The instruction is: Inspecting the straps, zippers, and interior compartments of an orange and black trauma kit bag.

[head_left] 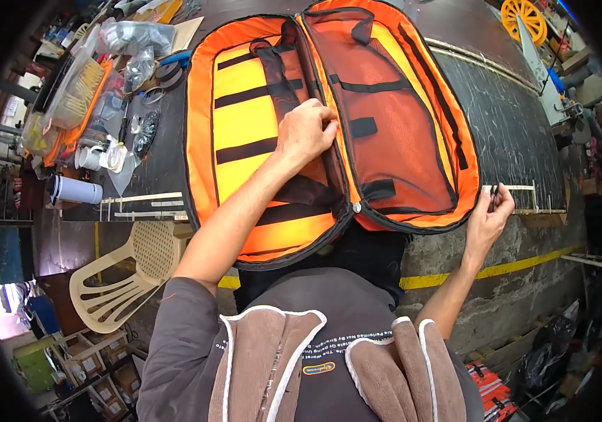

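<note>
An orange backpack (pixel 206 91) lies unzipped and spread wide across the dark table. Its left half shows a yellow lining (pixel 234 126) with black straps; the right half carries a dark mesh pocket (pixel 399 148). My left hand (pixel 306 130) is closed at the seam between the halves, over the black webbing, and its fingertips hide what they pinch. Just off the bag's right edge is my right hand (pixel 490 218), thumb and fingers drawn together around a small dark piece too small to name.
A clear plastic box (pixel 76 91), bagged parts, a tape roll (pixel 169 74) and a white cylindrical container (pixel 76 190) crowd the table's left side. A beige plastic chair (pixel 128 274) stands at the lower left. Far right is a yellow spoked wheel (pixel 523 21).
</note>
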Tool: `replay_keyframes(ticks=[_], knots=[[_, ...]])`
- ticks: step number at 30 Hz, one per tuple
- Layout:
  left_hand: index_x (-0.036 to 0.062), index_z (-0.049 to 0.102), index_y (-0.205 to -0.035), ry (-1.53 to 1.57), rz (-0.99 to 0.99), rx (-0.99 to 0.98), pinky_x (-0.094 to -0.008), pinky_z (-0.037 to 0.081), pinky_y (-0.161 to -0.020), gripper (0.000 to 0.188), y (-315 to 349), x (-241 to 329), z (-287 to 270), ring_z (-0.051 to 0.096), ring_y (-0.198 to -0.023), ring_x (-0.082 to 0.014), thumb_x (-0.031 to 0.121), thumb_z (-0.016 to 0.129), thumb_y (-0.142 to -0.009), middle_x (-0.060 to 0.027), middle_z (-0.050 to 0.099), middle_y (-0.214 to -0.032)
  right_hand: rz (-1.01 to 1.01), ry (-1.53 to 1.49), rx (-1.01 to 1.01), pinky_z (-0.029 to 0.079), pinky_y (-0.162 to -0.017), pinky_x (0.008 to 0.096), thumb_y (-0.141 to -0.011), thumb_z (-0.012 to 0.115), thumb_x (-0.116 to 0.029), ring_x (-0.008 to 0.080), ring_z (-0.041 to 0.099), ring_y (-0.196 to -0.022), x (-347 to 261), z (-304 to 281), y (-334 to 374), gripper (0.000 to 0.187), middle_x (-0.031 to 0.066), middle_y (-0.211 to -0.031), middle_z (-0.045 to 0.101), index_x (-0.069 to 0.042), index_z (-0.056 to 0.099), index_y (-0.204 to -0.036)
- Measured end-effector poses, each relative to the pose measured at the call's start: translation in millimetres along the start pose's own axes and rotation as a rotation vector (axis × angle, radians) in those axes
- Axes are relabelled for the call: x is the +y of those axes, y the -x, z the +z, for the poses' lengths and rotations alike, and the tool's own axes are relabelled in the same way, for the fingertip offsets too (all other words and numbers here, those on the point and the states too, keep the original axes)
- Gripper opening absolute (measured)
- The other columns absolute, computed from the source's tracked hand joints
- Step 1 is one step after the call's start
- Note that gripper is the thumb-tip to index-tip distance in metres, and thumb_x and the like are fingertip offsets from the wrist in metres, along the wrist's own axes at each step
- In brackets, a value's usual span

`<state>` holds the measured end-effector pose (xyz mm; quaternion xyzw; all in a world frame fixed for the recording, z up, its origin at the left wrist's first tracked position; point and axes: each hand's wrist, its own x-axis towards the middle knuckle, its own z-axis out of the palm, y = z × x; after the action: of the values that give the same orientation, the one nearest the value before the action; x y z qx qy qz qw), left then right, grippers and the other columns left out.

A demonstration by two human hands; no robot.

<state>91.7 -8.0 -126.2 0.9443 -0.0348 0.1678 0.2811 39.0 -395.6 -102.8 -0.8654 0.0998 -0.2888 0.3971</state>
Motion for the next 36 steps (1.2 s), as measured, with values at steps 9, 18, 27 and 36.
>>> replay_keyframes(ticks=[9,18,27,36], knots=[[0.0015,0.071,-0.096,0.807,-0.335,0.003,-0.0226,0.048,-0.063,0.013,2.9,-34.9,28.2,0.056,-0.066,-0.0049,0.014,0.072,-0.099,0.0043,0.062,-0.077,-0.36,-0.202,-0.542,0.057,-0.079,0.0353,-0.093,0.078,-0.014,0.0228,0.07,-0.088,-103.1,69.9,18.4,0.036,0.013,-0.104,0.07,-0.007,0.071,-0.129],[0.0035,0.069,-0.1,0.944,-0.421,-0.048,-0.0222,0.047,-0.062,0.013,5.4,-30.1,29.3,0.057,-0.068,-0.006,0.017,0.07,-0.103,0.0035,0.063,-0.079,-0.915,-0.033,-0.585,0.06,-0.075,0.0484,-0.09,0.071,-0.014,0.0366,0.072,-0.088,-140.6,170.8,12.0,0.015,0.0168,-0.091,0.069,-0.003,0.063,-0.095],[0.0015,0.07,-0.096,0.95,-0.413,-0.01,-0.0237,0.046,-0.059,0.014,5.1,-29.0,30.6,0.056,-0.065,-0.0051,0.015,0.068,-0.1,0.0034,0.063,-0.076,-0.974,0.092,-0.594,0.062,-0.073,0.0479,-0.091,0.067,-0.014,0.0355,0.072,-0.088,-140.0,185.2,11.1,0.011,0.0162,-0.089,0.069,-0.003,0.063,-0.091],[0.0069,0.065,-0.092,1.055,-0.4,-0.03,-0.025,0.045,-0.06,0.021,5.1,-34.1,7.4,0.056,-0.061,-0.0109,0.022,0.055,-0.102,0.0009,0.057,-0.074,-0.684,-0.071,-0.61,0.059,-0.08,0.0484,-0.093,0.074,-0.023,0.0378,0.073,-0.095,-134.5,186.0,14.0,0.024,0.0187,-0.1,0.073,-0.002,0.066,-0.1]])
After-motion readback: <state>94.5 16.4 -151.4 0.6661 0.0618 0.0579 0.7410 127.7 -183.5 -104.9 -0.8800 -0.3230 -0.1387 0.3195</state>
